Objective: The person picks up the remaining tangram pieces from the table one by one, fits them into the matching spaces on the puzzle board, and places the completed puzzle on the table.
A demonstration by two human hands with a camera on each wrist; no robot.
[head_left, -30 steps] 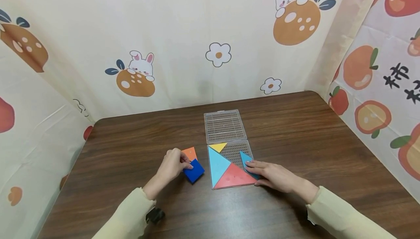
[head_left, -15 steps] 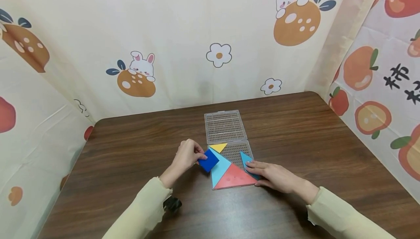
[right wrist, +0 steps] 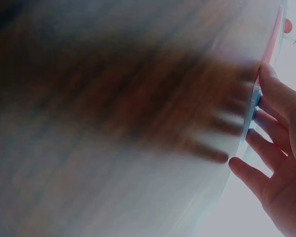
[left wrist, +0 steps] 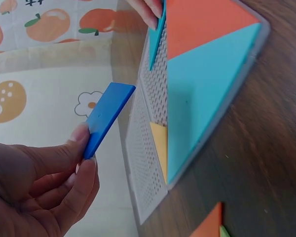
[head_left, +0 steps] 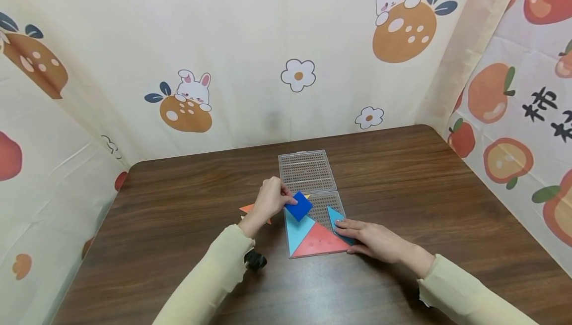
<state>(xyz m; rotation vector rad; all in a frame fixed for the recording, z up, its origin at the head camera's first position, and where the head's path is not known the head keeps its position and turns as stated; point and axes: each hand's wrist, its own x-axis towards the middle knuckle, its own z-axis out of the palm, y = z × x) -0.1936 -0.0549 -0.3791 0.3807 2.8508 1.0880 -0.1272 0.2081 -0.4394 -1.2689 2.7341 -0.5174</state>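
Note:
Between thumb and fingers, my left hand (head_left: 269,198) pinches a blue square tangram piece (head_left: 300,207). It is held over the upper left of a clear gridded case (head_left: 318,208), tilted in the left wrist view. My right hand (head_left: 373,238) rests with extended fingers on a blue triangle (head_left: 333,216) at the case's right side, partly covering it. A large light-blue triangle (head_left: 295,230) and a large red triangle (head_left: 319,242) lie in the case. A small yellow triangle (left wrist: 161,145) lies by its hinge side, mostly hidden behind the square in the head view.
The case's gridded lid (head_left: 307,171) lies flat behind it. An orange piece (head_left: 247,208) lies on the wooden table (head_left: 384,176) left of the case, partly behind my left hand; a bit of green (left wrist: 224,231) shows beside it. Printed curtains (head_left: 250,27) surround the table.
My left hand has lifted the blue square from beside the orange piece and carried it right and away from me, over the case. My right hand has stayed in place.

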